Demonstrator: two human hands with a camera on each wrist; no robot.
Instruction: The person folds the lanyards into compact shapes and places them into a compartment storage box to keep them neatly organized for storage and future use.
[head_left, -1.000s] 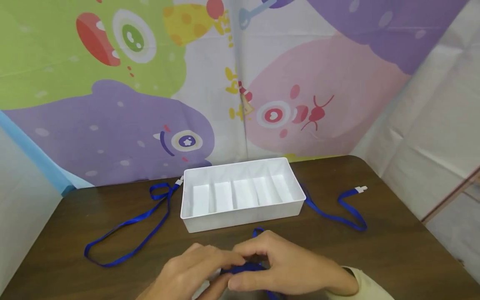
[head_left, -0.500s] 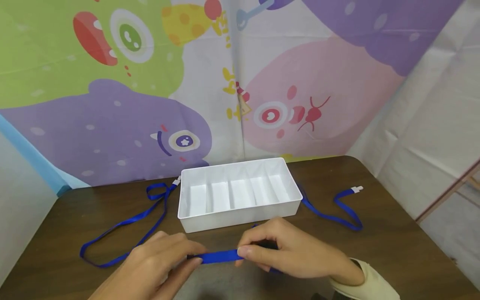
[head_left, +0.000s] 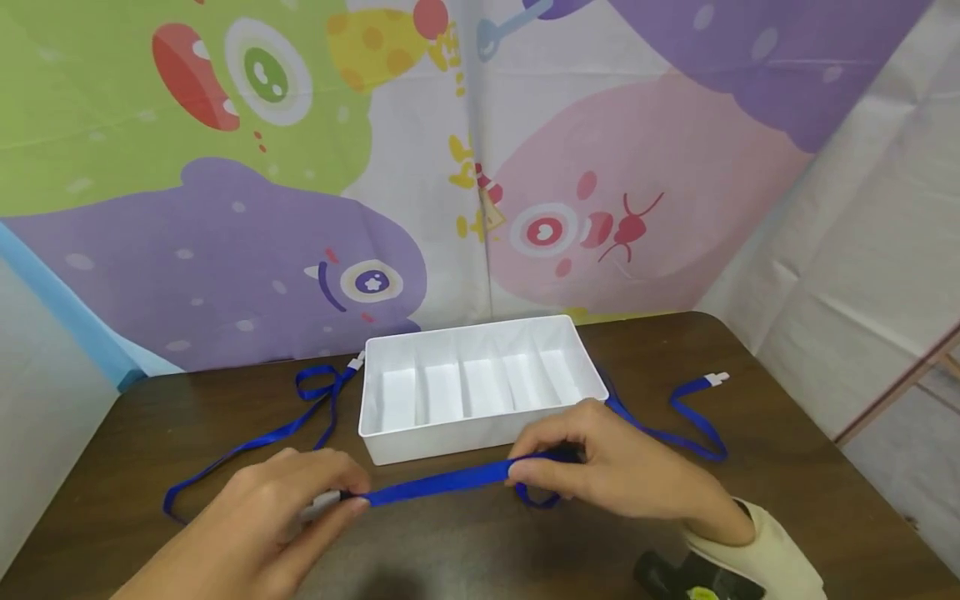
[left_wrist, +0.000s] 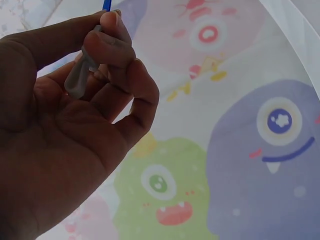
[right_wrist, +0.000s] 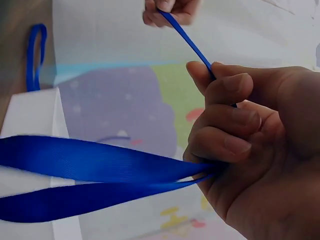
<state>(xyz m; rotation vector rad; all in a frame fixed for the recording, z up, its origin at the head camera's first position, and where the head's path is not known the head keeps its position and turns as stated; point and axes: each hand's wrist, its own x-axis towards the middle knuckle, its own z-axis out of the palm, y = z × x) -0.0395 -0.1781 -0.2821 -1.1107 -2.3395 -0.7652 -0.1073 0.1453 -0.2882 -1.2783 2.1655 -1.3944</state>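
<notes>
A blue lanyard is stretched between my two hands, low in front of the white box. My left hand pinches its clip end; the pale clip shows inside the curled fingers in the left wrist view. My right hand grips the strap between thumb and fingers, a little higher and to the right. In the right wrist view, loops of the blue strap hang out from under the curled fingers of that hand. Part of the strap inside the right palm is hidden.
A white box with several compartments stands at the back of the dark wooden table. One blue lanyard lies left of it, another blue lanyard right of it. A cartoon-print cloth hangs behind.
My hands have moved apart, left hand to the left and right hand up and to the right. The lanyard, bunched between them earlier, is now drawn out straight.
</notes>
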